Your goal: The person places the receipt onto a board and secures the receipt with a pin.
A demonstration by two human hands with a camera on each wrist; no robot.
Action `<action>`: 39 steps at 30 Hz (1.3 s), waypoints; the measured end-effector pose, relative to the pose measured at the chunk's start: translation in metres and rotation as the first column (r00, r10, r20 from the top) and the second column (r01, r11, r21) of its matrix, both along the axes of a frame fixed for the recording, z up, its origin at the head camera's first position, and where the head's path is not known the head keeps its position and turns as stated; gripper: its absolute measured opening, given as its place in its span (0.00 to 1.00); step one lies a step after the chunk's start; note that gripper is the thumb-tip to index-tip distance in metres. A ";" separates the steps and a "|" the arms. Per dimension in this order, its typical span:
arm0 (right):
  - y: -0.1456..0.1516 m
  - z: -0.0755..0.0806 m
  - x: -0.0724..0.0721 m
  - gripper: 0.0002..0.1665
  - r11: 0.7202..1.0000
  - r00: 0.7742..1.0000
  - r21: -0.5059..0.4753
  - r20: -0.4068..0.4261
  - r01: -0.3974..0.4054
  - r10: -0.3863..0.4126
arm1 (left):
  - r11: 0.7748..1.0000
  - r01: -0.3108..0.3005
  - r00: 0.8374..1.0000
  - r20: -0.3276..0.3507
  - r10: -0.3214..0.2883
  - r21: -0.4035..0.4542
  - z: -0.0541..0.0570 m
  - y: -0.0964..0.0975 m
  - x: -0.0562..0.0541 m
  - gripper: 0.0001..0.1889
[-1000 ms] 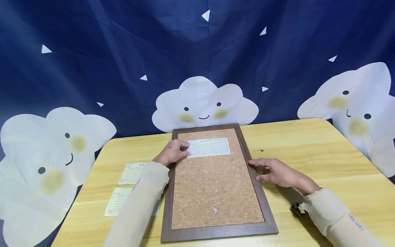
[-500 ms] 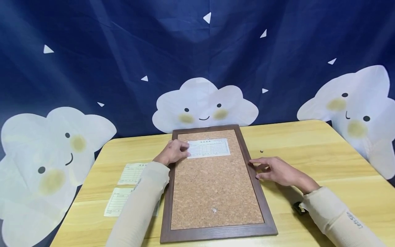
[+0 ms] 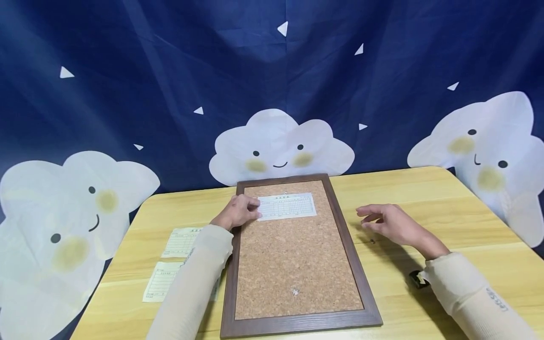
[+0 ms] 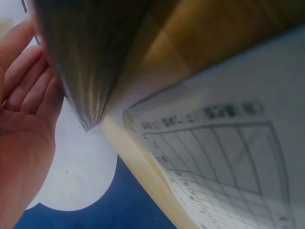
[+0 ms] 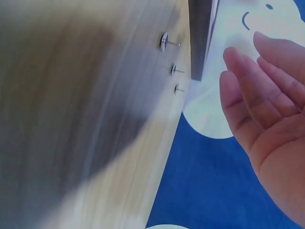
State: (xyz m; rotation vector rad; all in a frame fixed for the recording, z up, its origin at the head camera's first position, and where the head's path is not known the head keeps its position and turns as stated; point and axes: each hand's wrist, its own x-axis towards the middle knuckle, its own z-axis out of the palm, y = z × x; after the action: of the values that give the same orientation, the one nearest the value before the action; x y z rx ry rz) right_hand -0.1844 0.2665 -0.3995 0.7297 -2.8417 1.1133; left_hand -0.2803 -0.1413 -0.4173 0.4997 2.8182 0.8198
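Note:
A framed corkboard (image 3: 297, 259) lies on the wooden table, with a printed paper slip (image 3: 289, 206) across its upper part. My left hand (image 3: 238, 211) reaches over the frame's left side, its forefinger and thumb set apart on the slip's left edge. In the left wrist view its fingers extend past the dark frame (image 4: 81, 57). Right of the board, my right hand (image 3: 393, 224) hovers over the table with loosely bent fingers, holding nothing. Below it are several thumbtacks (image 5: 164, 42), points up in the right wrist view; in the head view one thumbtack (image 3: 372, 241) shows beneath the hand.
Two more printed slips (image 3: 180, 243) lie left of the board, partly covered by the left sleeve (image 3: 191, 283). A pale mark (image 3: 295, 292) shows low on the cork. Behind the table hangs a blue curtain (image 3: 178, 61) with clouds. A small black device (image 3: 418, 279) is at the right wrist.
My right hand has left the board's right edge, moving right and slightly up over the thumbtacks. My left hand and the slip have stayed in place.

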 end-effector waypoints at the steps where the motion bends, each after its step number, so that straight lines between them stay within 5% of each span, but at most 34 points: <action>1: 0.000 0.001 -0.001 0.20 1.000 1.000 0.003 -0.008 0.010 -0.010 | 1.000 0.006 1.000 -0.006 -0.006 -0.001 0.000 0.000 0.000 0.11; 6: 0.004 0.001 -0.004 0.18 0.999 0.999 0.020 -0.034 0.034 -0.034 | 0.999 0.034 0.999 -0.024 -0.034 -0.005 0.000 -0.001 0.000 0.18; 14: 0.010 0.001 -0.010 0.17 0.994 0.994 0.060 -0.059 0.093 -0.089 | 0.999 0.031 0.999 -0.041 -0.031 -0.021 -0.002 0.001 0.003 0.05; 32: 0.013 -0.001 -0.037 0.17 0.982 0.992 0.142 -0.038 0.128 -0.124 | 0.999 0.018 1.000 -0.017 -0.019 -0.048 0.002 0.000 0.000 0.17; 39: 0.011 -0.006 -0.046 0.16 0.981 0.994 0.164 -0.034 0.107 -0.103 | 0.998 0.025 1.000 -0.005 -0.025 -0.050 0.002 0.001 0.000 0.05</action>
State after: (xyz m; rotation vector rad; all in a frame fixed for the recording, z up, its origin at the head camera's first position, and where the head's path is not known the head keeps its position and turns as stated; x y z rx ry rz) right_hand -0.2308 0.2777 -0.4059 0.5872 -2.9385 0.8562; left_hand -0.2803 -0.1408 -0.4155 0.5289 2.8235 0.7428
